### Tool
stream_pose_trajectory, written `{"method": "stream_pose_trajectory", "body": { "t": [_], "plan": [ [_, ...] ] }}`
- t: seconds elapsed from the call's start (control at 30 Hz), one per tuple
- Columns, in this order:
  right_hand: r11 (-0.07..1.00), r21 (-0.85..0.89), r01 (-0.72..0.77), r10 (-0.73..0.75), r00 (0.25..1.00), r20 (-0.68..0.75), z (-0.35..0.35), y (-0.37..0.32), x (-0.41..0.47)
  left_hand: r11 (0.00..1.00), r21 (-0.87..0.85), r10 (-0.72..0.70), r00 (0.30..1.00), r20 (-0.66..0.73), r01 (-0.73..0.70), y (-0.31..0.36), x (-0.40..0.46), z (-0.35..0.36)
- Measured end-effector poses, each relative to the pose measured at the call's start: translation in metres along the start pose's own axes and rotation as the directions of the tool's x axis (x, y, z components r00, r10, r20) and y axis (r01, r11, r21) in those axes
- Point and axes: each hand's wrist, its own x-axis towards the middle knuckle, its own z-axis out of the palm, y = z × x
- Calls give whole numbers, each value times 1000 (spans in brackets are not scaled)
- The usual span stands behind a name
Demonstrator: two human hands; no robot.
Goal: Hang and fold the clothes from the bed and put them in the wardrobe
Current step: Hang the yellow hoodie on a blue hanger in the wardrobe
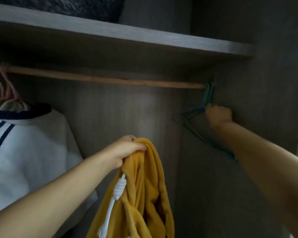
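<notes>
Mustard-yellow hoodie (pixel 144 189) hangs bottom centre of the frame, bunched in my left hand (pixel 127 150), fingers curled tight round the fabric; white drawstring (pixel 118 189) dangles off it. My right hand (pixel 218 114), right of centre, fingers closed round the bundle of blue-green hangers (pixel 207 95) at the wooden rail's (pixel 101 79) right end. White garment (pixel 24 152) hangs left, on pink hangers (pixel 7 86). Grey shelf (pixel 127 33) above.
</notes>
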Motion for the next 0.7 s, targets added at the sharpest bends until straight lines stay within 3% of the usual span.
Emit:
{"method": "stream_pose_trajectory", "body": {
  "t": [0.23,0.33,0.43,0.5,0.53,0.6,0.63,0.67,0.7],
  "plan": [
    [993,109,-47,54,996,-65,-5,-2,12,999,-41,-18,999,43,20,-9,15,-28],
    [958,285,-6,34,995,-94,-24,-9,4,999,-38,-34,998,51,36,-14,18,-37],
    [840,542,6,86,986,-143,-33,-29,-33,995,-52,-85,996,42,87,-21,19,-44],
    [671,741,11,208,957,-202,-25,-45,-75,984,-98,-145,989,37,148,-27,20,-50],
    [528,849,-11,291,942,-168,-20,-55,-98,975,-123,-180,983,43,184,-30,20,-51],
    [60,994,-92,352,934,65,-9,-74,-137,956,-161,-240,969,55,246,-34,18,-52],
    [-203,964,-172,284,932,226,-7,-84,-150,948,-166,-266,962,58,272,-35,16,-51],
    [-383,888,-256,196,916,349,-10,-90,-161,941,-167,-287,956,67,294,-37,15,-49],
    [-463,835,-296,145,905,401,-14,-94,-172,934,-167,-306,948,86,317,-40,15,-47]
  ]
}}
